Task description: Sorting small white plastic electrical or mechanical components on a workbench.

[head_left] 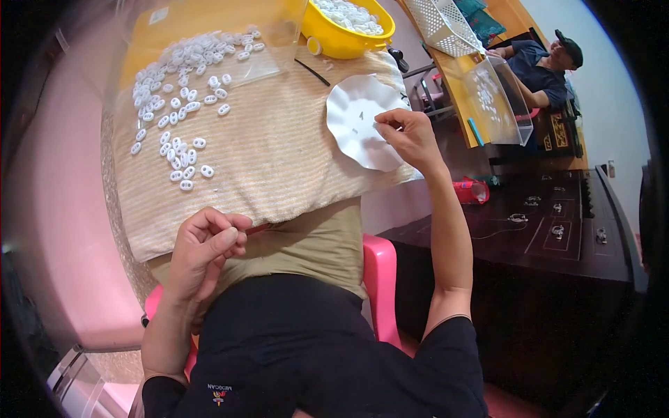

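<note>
Right hand (411, 136) fingers pinched shut over white wavy dish (359, 118), small pieces handy; left hand (205, 247) fingers closed on thin red strand (256, 228) near white beads (182, 150)

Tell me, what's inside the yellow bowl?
The yellow bowl holds a heap of small white plastic pieces, like those scattered on the striped cloth. Only the top layer shows; anything deeper is covered.

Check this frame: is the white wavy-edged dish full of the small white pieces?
No: the white dish holds only a couple of tiny specks; the white pieces lie on the cloth.
</note>
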The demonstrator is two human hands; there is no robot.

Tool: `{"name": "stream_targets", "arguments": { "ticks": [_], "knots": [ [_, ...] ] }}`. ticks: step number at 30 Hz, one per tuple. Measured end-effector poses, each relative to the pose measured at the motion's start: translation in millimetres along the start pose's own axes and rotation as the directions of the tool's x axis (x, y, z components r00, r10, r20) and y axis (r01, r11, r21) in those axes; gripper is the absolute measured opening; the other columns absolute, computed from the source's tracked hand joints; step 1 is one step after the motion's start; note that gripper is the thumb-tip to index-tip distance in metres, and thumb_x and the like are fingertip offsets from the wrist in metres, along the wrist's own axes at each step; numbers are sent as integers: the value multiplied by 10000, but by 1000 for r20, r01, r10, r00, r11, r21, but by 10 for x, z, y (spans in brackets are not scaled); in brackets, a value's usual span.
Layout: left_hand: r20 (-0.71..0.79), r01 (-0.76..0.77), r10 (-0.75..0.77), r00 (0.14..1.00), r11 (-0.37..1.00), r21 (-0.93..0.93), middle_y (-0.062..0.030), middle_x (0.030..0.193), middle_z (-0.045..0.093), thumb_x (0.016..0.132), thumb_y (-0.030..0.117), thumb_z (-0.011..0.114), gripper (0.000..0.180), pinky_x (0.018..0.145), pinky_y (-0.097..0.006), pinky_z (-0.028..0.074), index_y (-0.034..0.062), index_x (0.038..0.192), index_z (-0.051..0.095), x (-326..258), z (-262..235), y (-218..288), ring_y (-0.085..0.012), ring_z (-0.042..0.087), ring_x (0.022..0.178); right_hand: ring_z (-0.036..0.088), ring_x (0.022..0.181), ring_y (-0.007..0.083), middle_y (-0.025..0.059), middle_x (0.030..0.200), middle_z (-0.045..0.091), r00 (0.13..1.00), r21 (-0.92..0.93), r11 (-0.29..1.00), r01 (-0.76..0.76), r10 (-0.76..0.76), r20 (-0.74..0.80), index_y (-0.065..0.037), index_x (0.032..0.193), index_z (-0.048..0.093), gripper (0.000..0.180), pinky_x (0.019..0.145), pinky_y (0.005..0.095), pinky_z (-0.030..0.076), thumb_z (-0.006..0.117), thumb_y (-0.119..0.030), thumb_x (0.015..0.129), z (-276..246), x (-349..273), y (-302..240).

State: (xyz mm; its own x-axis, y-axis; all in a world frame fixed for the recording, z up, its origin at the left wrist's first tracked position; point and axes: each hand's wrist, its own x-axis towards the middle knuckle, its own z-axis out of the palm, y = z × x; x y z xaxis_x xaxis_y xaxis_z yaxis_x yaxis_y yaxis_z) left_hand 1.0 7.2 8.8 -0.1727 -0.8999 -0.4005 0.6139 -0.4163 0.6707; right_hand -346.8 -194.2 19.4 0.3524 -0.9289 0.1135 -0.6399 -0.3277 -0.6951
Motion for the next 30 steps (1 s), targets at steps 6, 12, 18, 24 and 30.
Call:
{"name": "stream_targets", "arguments": {
  "ticks": [6, 12, 18, 24, 30],
  "knots": [
    [12, -7, 7, 1000, 1000, 7, -150, 1041, 641, 845, 78, 700, 130, 727, -256, 530, 34, 892, 587, -20, 3, 14, -114, 619, 774, 577, 665, 44, 14, 778, 665, 995, 163, 982, -92, 95, -11, 33, 973, 688, 154, 568, 205, 479, 670, -45, 841, -28, -20, 202],
    [23, -13, 13, 1000, 1000, 10, -145, 1046, 641, 851, 81, 695, 126, 721, -250, 525, 35, 902, 589, -36, 8, 8, -110, 615, 768, 580, 664, 46, 14, 782, 662, 993, 138, 983, -120, 119, 13, 36, 982, 684, 171, 574, 205, 483, 676, -56, 838, -4, 26, 283],
    [29, -25, 25, 999, 1000, 14, -150, 1050, 638, 853, 82, 694, 123, 720, -241, 528, 37, 900, 589, -49, 18, 34, -103, 615, 765, 588, 656, 78, 45, 774, 683, 999, -88, 996, -28, 30, 25, 49, 951, 685, 190, 599, 233, 484, 697, -86, 817, 158, 114, 168],
    [23, -36, 36, 999, 999, 8, -153, 1058, 638, 853, 76, 691, 115, 719, -236, 529, 39, 893, 589, -71, 19, 50, -99, 617, 768, 684, 728, 270, 168, 799, 696, 994, -237, 967, -90, 102, 39, 3, 885, 709, 191, 684, 339, 523, 684, -150, 772, 199, 145, -79],
    [30, -41, 41, 999, 999, 3, -141, 1044, 646, 852, 77, 693, 114, 722, -230, 526, 46, 891, 591, -88, 32, 63, -97, 615, 769, 678, 701, 252, 164, 772, 689, 994, -313, 948, -62, 87, 65, 11, 865, 700, 181, 678, 324, 522, 674, -135, 760, 177, 126, -108]
  ]
}}
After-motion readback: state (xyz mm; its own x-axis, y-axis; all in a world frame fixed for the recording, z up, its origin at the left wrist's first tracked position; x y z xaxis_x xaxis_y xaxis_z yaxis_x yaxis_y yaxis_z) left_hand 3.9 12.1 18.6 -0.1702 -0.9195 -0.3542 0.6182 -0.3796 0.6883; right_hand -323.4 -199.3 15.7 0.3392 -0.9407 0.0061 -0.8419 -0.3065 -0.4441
